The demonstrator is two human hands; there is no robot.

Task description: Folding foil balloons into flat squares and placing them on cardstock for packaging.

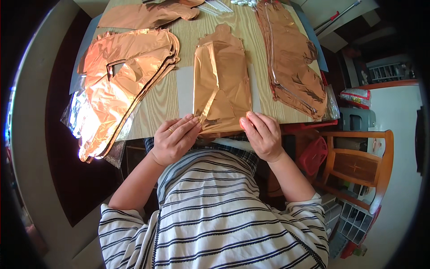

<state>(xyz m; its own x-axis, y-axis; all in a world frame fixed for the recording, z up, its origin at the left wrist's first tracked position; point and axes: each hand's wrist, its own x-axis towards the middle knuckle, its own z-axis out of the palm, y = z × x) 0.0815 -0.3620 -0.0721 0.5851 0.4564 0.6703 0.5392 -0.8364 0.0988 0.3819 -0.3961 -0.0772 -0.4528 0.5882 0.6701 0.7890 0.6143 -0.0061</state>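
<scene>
A flat, folded copper-coloured foil balloon [228, 89] lies in front of me, its near end at the table's front edge. My left hand [174, 138] pinches its near left corner, thumb and fingers pressed together; a ring shows on one finger. At the near right corner, my right hand [263, 134] pinches the foil in the same way. Under the balloon, a pale sheet [184, 87] shows at both sides. To the left lies a stack of flat foil balloons [121, 85], shiny and overhanging the edge. Another foil stack [291, 58] lies to the right.
More copper foil [143, 15] lies at the far left of the wood-grain table [179, 49]. White straws [215, 7] and small silvery-white items [244, 2] sit at the far edge. Clear plastic bags [74, 112] hang beside the left stack. A wooden chair [358, 163] and red basket [313, 155] stand at right.
</scene>
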